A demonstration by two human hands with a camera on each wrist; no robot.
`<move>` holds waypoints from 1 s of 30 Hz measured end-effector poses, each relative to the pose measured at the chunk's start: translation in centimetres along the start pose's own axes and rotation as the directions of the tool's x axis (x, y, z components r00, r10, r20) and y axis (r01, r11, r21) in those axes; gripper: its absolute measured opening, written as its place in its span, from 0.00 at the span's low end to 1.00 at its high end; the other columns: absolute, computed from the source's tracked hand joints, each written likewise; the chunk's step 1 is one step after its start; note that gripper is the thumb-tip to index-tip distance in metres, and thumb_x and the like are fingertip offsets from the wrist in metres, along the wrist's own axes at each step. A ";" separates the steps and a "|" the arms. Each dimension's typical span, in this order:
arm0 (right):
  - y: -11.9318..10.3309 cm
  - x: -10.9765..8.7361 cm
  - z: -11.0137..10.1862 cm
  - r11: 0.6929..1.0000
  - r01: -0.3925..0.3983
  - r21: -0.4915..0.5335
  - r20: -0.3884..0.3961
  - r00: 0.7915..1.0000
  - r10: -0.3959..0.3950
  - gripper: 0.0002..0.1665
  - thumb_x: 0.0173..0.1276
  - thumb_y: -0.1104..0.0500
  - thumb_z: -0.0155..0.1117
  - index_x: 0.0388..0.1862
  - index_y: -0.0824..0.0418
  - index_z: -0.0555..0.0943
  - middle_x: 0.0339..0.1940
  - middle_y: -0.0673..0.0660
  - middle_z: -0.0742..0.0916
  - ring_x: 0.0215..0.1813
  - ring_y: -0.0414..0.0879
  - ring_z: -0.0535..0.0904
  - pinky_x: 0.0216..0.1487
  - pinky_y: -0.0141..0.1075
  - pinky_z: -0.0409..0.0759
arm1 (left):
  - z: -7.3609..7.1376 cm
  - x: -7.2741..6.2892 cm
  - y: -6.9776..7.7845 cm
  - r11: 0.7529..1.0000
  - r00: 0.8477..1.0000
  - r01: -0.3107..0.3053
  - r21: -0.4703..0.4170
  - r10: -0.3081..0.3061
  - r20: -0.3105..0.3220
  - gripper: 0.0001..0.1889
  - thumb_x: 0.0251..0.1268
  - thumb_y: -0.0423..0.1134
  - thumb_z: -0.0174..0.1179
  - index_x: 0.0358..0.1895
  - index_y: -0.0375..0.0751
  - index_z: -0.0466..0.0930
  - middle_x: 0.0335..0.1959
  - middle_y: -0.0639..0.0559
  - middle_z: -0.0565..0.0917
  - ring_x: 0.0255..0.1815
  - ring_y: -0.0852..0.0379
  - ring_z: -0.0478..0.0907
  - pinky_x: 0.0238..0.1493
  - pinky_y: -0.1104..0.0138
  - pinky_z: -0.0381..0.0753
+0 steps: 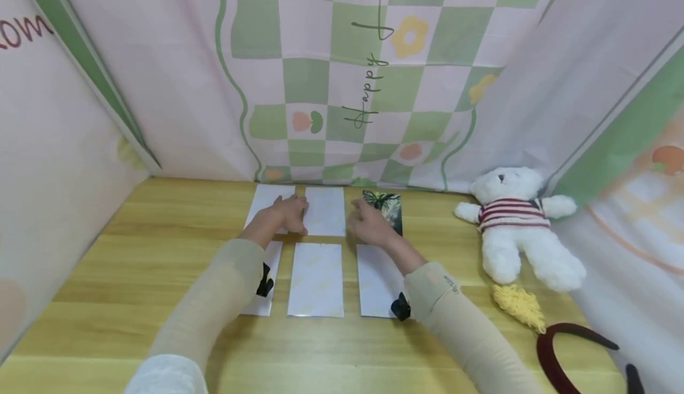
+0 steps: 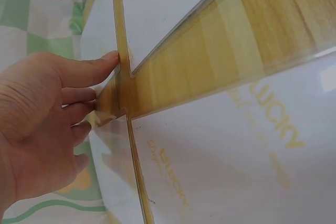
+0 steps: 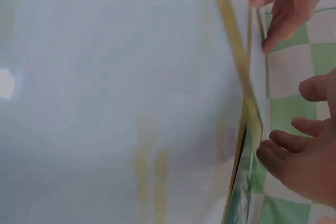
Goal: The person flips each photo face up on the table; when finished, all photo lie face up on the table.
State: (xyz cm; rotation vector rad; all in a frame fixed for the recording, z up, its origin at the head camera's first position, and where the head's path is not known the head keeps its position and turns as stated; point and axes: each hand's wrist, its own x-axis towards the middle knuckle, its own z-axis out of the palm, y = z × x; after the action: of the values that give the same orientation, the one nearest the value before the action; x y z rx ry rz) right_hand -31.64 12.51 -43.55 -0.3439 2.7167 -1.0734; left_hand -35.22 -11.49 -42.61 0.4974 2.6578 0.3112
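Over the gap between the back-left card and the back-middle card, the left hand is held with its fingers apart and lightly bent; nothing is seen clamped by them. Beside the inner edge of the picture card, the right hand is likewise held with loosely bent fingers, the thumb apart; whether any card is touched cannot be told. Both hands are brought to card edges, probably because thin, flat pieces are handled more easily there than by their faces. Nearer the person, the front-left card, front-middle card and front-right card are laid in a second row on the worktop, white sides up; only the picture card is left with its print showing. Strips of wood are left between the cards, seemingly so that each can be reached without its neighbours being disturbed. To the right, well apart, a white bear, a yellow tassel and a dark red headband are set, and the far edge is backed by a checked curtain.
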 end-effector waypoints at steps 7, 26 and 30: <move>-1.8 0.4 0.2 0.868 -0.199 0.455 0.093 0.980 0.175 0.45 0.82 0.47 0.48 0.86 0.61 0.42 0.70 0.65 0.78 0.60 0.51 0.80 0.77 0.50 0.72 | 0.2 -0.2 0.4 1.000 1.000 0.000 -0.004 0.000 -0.004 0.44 0.69 0.46 0.67 0.82 0.38 0.56 0.87 0.42 0.53 0.89 0.40 0.44 0.89 0.43 0.36; -2.3 1.0 -0.4 0.608 -0.263 0.749 0.130 0.958 0.254 0.45 0.82 0.52 0.50 0.87 0.57 0.40 0.87 0.62 0.55 0.87 0.60 0.56 0.85 0.53 0.64 | 0.1 -0.4 1.0 0.998 0.999 -0.010 0.067 0.012 -0.029 0.42 0.68 0.45 0.69 0.80 0.33 0.60 0.85 0.38 0.58 0.87 0.39 0.51 0.90 0.47 0.41; -2.6 1.3 -0.4 0.587 -0.264 0.765 0.120 0.955 0.273 0.45 0.81 0.53 0.52 0.86 0.57 0.41 0.87 0.63 0.55 0.87 0.60 0.54 0.85 0.55 0.65 | 0.3 -0.2 1.4 0.992 0.997 -0.033 0.122 0.042 -0.071 0.42 0.63 0.44 0.72 0.77 0.33 0.64 0.80 0.36 0.68 0.83 0.38 0.61 0.88 0.45 0.50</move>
State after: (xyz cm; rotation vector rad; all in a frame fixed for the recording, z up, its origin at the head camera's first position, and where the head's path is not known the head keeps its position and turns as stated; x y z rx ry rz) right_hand -32.64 10.53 -41.64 0.2238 1.9157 -1.9764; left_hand -34.53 -10.22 -42.39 0.5848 2.7534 0.1836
